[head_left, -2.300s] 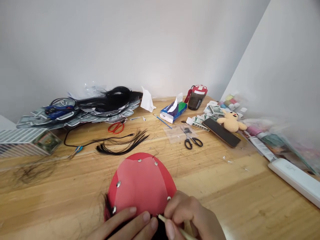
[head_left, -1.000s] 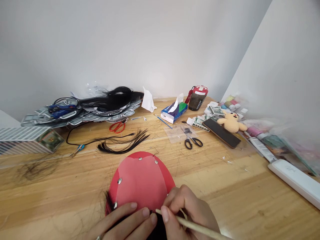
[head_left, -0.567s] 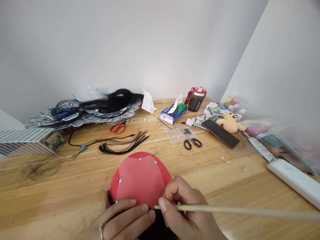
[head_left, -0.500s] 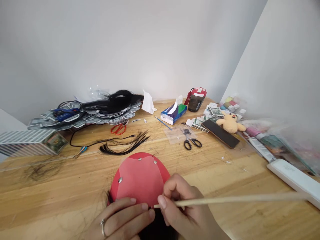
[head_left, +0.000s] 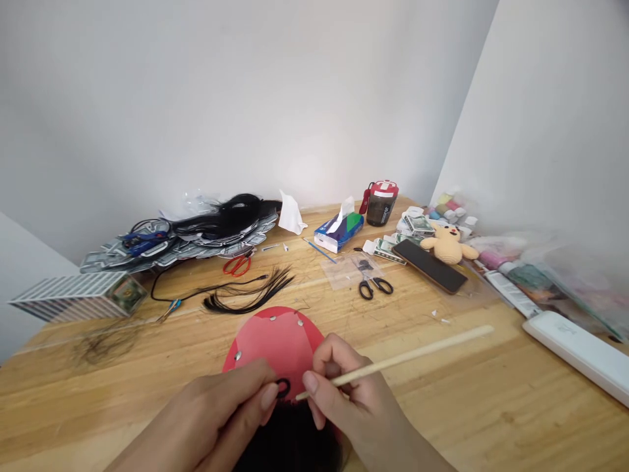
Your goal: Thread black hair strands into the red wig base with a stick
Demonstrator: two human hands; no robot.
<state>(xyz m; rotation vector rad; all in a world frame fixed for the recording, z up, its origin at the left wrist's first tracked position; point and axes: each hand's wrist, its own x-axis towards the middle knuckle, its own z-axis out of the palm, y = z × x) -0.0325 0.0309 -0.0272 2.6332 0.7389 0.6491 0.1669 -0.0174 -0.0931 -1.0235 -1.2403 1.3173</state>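
Note:
In front of me stands a red domed form (head_left: 275,341) with several silver round-headed pins in it and black hair (head_left: 289,439) along its near side. My left hand (head_left: 236,406) is pinched shut on a small black loop (head_left: 284,388), which looks like a loop of hair, held over the near edge of the red surface. Pinched in my right hand (head_left: 341,387) is a thin pale wooden stick (head_left: 417,353). Its tip points left, at the line where red meets black, close to the loop. Whether the tip touches is unclear.
A loose black hair bundle (head_left: 250,292) lies beyond the dome. Black scissors (head_left: 373,287), a phone (head_left: 430,265), a tissue pack (head_left: 339,233) and a tumbler (head_left: 382,203) stand behind. At right is a long white device (head_left: 574,354); red-handled scissors (head_left: 237,265) lie at left.
My left hand has lifted from lying flat on the dome's near edge and now pinches a black loop. The stick has tilted, its far end higher. The view has shifted slightly.

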